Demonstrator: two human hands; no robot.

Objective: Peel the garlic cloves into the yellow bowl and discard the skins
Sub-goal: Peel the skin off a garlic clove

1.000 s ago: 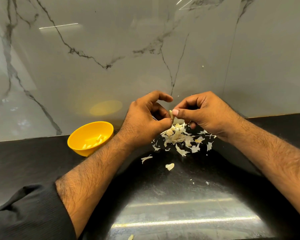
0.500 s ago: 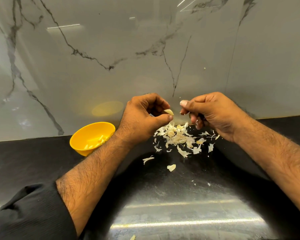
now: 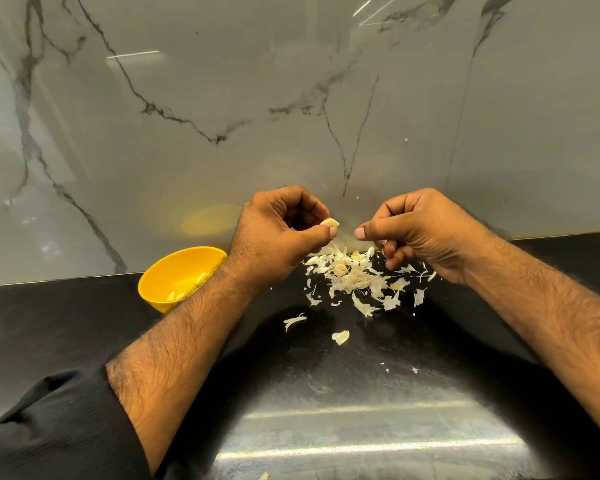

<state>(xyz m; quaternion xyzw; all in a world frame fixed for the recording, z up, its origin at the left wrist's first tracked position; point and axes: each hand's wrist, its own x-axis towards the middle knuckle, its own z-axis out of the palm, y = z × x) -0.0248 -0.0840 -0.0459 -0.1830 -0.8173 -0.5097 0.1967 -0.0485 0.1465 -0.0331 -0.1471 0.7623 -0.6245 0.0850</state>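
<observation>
My left hand (image 3: 278, 237) pinches a pale garlic clove (image 3: 330, 222) between thumb and fingers, just above a pile of garlic skins (image 3: 355, 277) on the black counter. My right hand (image 3: 416, 233) hovers a short way to the right of the clove, fingers curled with the thumb pointing left; I cannot tell whether it holds a bit of skin. The yellow bowl (image 3: 163, 275) sits to the left by the wall, partly hidden by my left forearm, with several peeled cloves (image 3: 177, 294) inside.
A marble wall (image 3: 291, 98) rises directly behind the hands and bowl. Loose skin scraps (image 3: 340, 337) lie scattered on the glossy black counter (image 3: 326, 393) in front of the pile. A black sleeve (image 3: 59, 431) covers my left upper arm at the bottom left.
My hands were together on the clove; the right hand has pulled away to the right, leaving the clove in my left hand's pinch. Both hands sit slightly higher than before.
</observation>
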